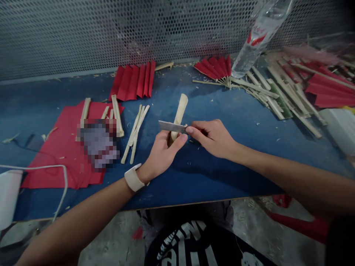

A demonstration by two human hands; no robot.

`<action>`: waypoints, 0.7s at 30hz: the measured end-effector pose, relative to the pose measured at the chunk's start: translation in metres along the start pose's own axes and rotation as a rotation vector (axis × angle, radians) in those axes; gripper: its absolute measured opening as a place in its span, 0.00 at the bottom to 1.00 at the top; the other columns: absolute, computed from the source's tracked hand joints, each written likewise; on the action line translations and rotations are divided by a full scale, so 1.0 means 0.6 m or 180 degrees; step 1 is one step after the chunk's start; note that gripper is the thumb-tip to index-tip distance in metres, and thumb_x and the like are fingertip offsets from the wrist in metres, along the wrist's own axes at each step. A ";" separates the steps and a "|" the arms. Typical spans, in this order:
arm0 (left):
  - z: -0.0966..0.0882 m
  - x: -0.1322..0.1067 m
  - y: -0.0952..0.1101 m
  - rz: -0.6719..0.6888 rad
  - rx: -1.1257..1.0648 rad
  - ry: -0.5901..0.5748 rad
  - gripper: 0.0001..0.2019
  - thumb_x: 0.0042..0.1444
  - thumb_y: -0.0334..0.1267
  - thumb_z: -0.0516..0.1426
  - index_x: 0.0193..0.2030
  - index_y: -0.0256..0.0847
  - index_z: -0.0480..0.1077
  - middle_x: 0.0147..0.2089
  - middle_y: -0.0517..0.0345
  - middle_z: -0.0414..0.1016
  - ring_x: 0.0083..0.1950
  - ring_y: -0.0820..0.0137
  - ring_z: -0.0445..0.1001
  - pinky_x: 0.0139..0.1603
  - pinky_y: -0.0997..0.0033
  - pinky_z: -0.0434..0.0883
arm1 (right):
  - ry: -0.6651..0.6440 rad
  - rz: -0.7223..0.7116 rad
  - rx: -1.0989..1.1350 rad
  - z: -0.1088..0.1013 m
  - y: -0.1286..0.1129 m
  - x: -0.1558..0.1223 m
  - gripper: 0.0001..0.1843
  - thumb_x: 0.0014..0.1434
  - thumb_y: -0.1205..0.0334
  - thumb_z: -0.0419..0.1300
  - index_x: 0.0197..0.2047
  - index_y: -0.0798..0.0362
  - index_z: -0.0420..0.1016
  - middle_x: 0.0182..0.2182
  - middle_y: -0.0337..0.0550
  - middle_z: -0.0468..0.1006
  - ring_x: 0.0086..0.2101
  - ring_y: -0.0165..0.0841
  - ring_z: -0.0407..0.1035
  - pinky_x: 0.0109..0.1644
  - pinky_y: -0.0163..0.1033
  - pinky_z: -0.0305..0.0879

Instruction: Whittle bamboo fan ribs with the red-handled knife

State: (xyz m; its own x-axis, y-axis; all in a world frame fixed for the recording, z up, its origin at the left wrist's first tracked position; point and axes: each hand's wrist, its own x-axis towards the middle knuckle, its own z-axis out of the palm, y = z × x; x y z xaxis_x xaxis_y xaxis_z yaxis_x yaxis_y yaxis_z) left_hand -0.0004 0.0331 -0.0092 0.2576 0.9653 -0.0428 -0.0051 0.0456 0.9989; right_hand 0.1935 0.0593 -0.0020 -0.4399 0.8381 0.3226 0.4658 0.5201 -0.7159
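My left hand is closed around the lower end of a pale bamboo piece, which points up and away from me. In my right hand is a knife, its handle mostly hidden by the fingers. The knife's flat metal blade lies across the bamboo just above my left fingers. My left thumb is close to the blade's lower edge. Left of my hands, several thin bamboo strips lie crossed on the blue table.
Red paper sheets with bamboo pieces and a blurred-out object lie at left. Behind are a pleated red paper and a small red fan. A water bottle and bamboo sticks occupy the right. A white cable crosses the left front.
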 end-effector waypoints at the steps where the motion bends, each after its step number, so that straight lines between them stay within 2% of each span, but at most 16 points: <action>1: -0.001 0.000 0.001 -0.0105 -0.0346 -0.0074 0.18 0.60 0.48 0.65 0.34 0.43 0.61 0.25 0.69 0.56 0.21 0.80 0.50 0.20 0.76 0.49 | 0.0005 -0.0046 -0.0030 0.000 0.001 -0.001 0.33 0.75 0.38 0.49 0.25 0.52 0.64 0.17 0.32 0.61 0.19 0.24 0.56 0.26 0.36 0.47; 5: -0.007 0.002 0.016 -0.0575 -0.1475 -0.0329 0.17 0.58 0.49 0.63 0.35 0.44 0.59 0.27 0.70 0.57 0.19 0.81 0.45 0.18 0.79 0.43 | 0.0206 -0.0262 0.0190 -0.001 0.007 -0.004 0.29 0.77 0.43 0.50 0.28 0.52 0.68 0.17 0.31 0.64 0.18 0.23 0.57 0.26 0.35 0.50; 9: -0.018 0.003 0.031 -0.0938 -0.1907 -0.0541 0.19 0.55 0.55 0.61 0.33 0.43 0.60 0.25 0.70 0.53 0.18 0.82 0.41 0.15 0.80 0.45 | 0.0371 -0.0334 0.0315 -0.001 0.013 -0.005 0.27 0.77 0.45 0.51 0.29 0.52 0.71 0.16 0.31 0.64 0.18 0.23 0.57 0.25 0.35 0.50; 13: -0.026 0.004 0.037 -0.0967 -0.1878 -0.0885 0.21 0.53 0.57 0.60 0.28 0.43 0.58 0.22 0.69 0.49 0.17 0.81 0.42 0.13 0.79 0.46 | 0.0409 -0.0323 0.0349 0.001 0.013 -0.005 0.27 0.76 0.45 0.52 0.29 0.52 0.70 0.17 0.31 0.63 0.18 0.23 0.55 0.26 0.35 0.51; 18: -0.032 0.006 0.040 -0.0795 -0.1541 -0.1124 0.25 0.56 0.63 0.55 0.25 0.45 0.55 0.18 0.69 0.44 0.15 0.78 0.41 0.13 0.75 0.46 | 0.0577 -0.0155 0.0567 0.003 0.012 -0.007 0.27 0.76 0.44 0.52 0.29 0.51 0.69 0.18 0.32 0.62 0.20 0.25 0.55 0.27 0.37 0.51; 20: -0.031 0.006 0.036 -0.0653 -0.1413 -0.1118 0.25 0.56 0.64 0.53 0.25 0.46 0.55 0.18 0.69 0.44 0.15 0.78 0.42 0.13 0.73 0.46 | 0.0562 -0.0156 0.0582 0.004 0.011 -0.007 0.27 0.76 0.44 0.52 0.29 0.51 0.69 0.18 0.32 0.62 0.20 0.25 0.54 0.27 0.37 0.51; 21: -0.030 0.005 0.032 -0.0504 -0.1332 -0.0999 0.24 0.56 0.64 0.53 0.26 0.46 0.56 0.18 0.69 0.45 0.15 0.77 0.42 0.14 0.73 0.46 | 0.0562 -0.0153 0.0582 0.004 0.011 -0.007 0.27 0.76 0.44 0.52 0.29 0.51 0.69 0.18 0.32 0.62 0.20 0.25 0.54 0.27 0.37 0.50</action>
State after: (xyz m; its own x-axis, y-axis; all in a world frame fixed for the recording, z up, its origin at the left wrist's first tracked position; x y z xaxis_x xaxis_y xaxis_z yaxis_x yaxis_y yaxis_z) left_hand -0.0169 0.0417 0.0097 0.5621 0.8181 -0.1210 -0.3105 0.3444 0.8860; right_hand 0.1966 0.0586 -0.0095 -0.3100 0.8372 0.4505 0.2941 0.5350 -0.7920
